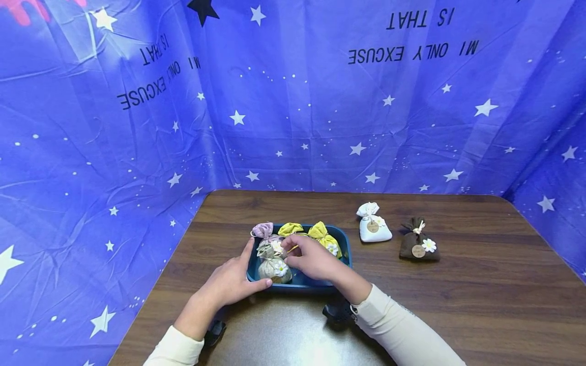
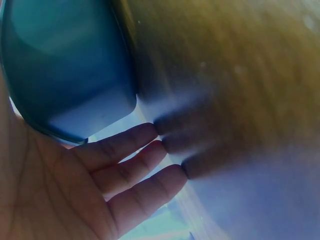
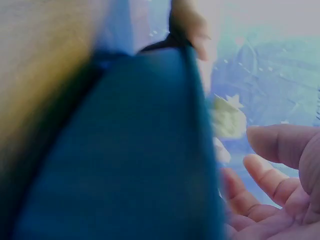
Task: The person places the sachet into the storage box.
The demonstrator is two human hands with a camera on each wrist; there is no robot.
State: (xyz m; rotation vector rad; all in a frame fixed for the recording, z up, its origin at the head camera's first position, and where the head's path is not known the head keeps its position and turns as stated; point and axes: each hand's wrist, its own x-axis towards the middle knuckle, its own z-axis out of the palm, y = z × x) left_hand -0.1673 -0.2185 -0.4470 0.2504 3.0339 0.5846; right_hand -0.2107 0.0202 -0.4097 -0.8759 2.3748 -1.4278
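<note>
A dark blue tray [image 1: 302, 287] holds several small tied cloth pouches. In its left part sit a grey-green pouch [image 1: 270, 270] with a white flower and a pale purple pouch [image 1: 263, 230]; yellow pouches [image 1: 323, 235] lie along the far and right side. My left hand [image 1: 229, 280] rests against the tray's left side, thumb at the near rim and fingers extended along the wall. Over the tray, my right hand [image 1: 312, 258] has its fingertips beside the grey-green pouch's top. The right wrist view shows a gap between thumb [image 3: 280, 145] and fingers, with nothing gripped.
To the right of the tray, a white pouch [image 1: 376, 231] and a dark brown pouch [image 1: 417, 248] lie on the wooden table [image 1: 480, 284]. Blue star-printed cloth [image 1: 320, 127] hangs behind the table and at both sides.
</note>
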